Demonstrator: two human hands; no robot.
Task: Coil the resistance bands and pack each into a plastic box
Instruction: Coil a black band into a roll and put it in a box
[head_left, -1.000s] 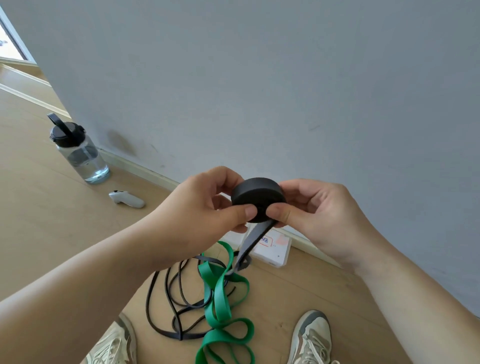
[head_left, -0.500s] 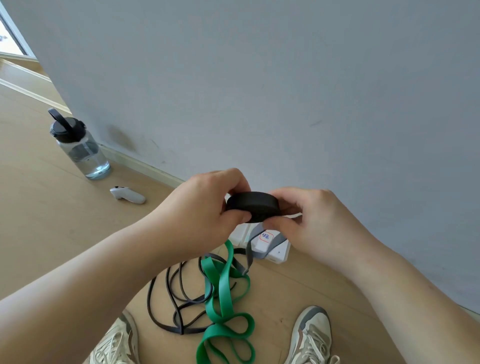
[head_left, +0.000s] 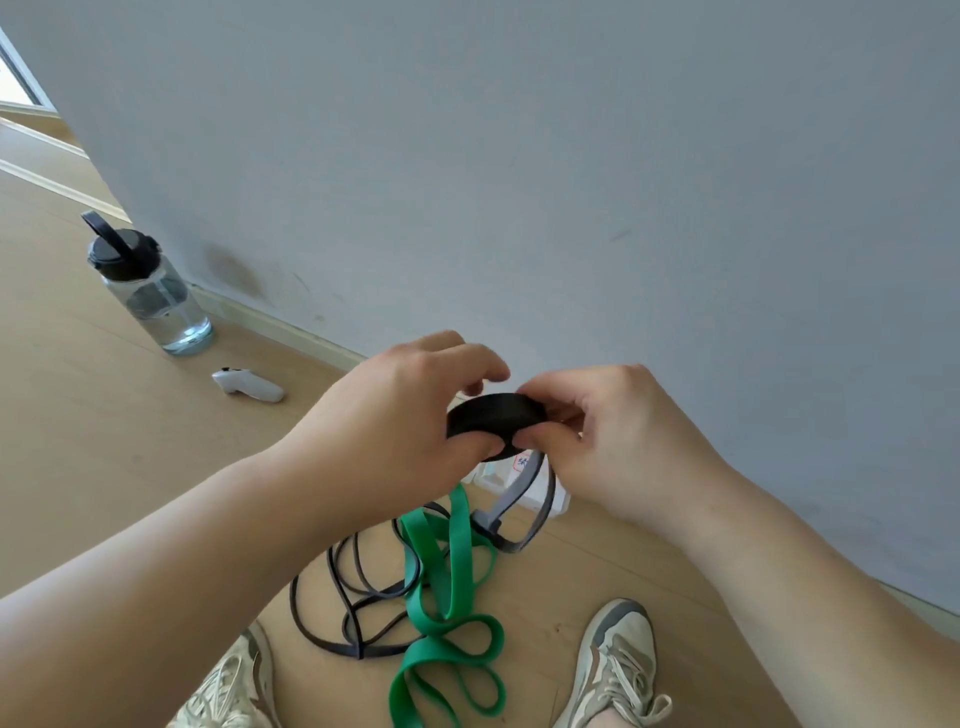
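Note:
A tight black coil of resistance band (head_left: 493, 418) is pinched between my left hand (head_left: 405, 415) and my right hand (head_left: 608, 441) above the floor. Its loose grey tail (head_left: 511, 501) hangs down from the coil to the floor. Below lie a green band (head_left: 452, 587) in loose loops and a thin dark band (head_left: 343, 603) tangled beside it. A white plastic box (head_left: 550, 501) with a label sits by the wall, mostly hidden behind my hands and the coil.
A water bottle (head_left: 150, 291) with a black lid stands at the left by the wall. A small white controller (head_left: 249, 385) lies on the wooden floor near it. My two shoes (head_left: 618, 670) are at the bottom edge. The grey wall rises right behind.
Both hands have lowered and tipped the coil from upright to nearly flat. The hanging tail has grown shorter, now forming a loop near the box.

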